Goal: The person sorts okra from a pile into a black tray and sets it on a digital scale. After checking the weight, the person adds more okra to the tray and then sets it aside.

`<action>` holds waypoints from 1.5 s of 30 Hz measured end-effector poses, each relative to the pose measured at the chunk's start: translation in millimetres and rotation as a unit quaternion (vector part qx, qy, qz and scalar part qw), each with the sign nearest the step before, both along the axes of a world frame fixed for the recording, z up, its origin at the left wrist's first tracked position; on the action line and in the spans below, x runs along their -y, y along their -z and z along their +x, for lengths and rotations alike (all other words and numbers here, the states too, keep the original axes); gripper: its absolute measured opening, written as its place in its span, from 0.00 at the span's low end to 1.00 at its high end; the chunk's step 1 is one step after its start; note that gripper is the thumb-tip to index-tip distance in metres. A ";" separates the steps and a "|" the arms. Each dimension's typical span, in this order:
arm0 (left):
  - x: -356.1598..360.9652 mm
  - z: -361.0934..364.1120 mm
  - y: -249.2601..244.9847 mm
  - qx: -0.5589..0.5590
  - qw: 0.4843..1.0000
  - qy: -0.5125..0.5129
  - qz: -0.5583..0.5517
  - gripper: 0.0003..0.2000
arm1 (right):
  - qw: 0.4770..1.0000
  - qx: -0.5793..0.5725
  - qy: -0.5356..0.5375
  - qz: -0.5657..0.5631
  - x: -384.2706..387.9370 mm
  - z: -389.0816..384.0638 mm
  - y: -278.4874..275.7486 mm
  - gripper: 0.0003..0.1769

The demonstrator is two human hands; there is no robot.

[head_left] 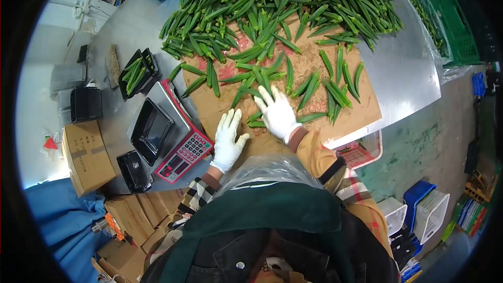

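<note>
My left hand [227, 141], in a white glove, is held low over the front of the cardboard sheet [348, 126]. Its fingers are stretched out, and it holds nothing. Also gloved in white, my right hand [277, 112] reaches onto the cardboard with fingers spread, the tips touching loose okra pods [259, 77]. More single pods lie around it, mostly to the right. Behind them a large heap of green okra [283, 0] covers the far part of the table. Left of my left hand is a red digital scale [183, 157] with a black plastic tray [152, 130] on it.
A black tray of okra [137, 76] sits beyond the scale, and another black tray [134, 172] lies near its front. Stacked black trays [86, 104] and a cardboard box [88, 157] are at the left. A green crate [451, 23] stands past the metal table's [414, 91] right edge.
</note>
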State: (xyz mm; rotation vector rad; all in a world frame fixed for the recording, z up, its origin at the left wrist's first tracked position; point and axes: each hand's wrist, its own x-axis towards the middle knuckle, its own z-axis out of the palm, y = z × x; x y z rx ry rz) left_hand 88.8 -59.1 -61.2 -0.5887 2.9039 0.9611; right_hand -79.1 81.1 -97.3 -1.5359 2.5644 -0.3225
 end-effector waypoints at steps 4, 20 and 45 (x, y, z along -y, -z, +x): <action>11.2 10.4 12.0 0.010 0.999 -0.001 0.031 0.36 | 0.958 0.214 0.101 -0.161 -21.1 31.5 8.8 0.28; 11.3 1.9 15.4 -0.030 0.999 -0.019 0.032 0.28 | 0.513 0.700 0.326 -0.376 -88.7 17.9 -20.2 0.23; 3.3 -62.0 -23.2 0.090 0.644 -0.125 0.750 0.16 | 0.938 -0.028 0.340 0.062 -132.1 -85.2 -3.6 0.32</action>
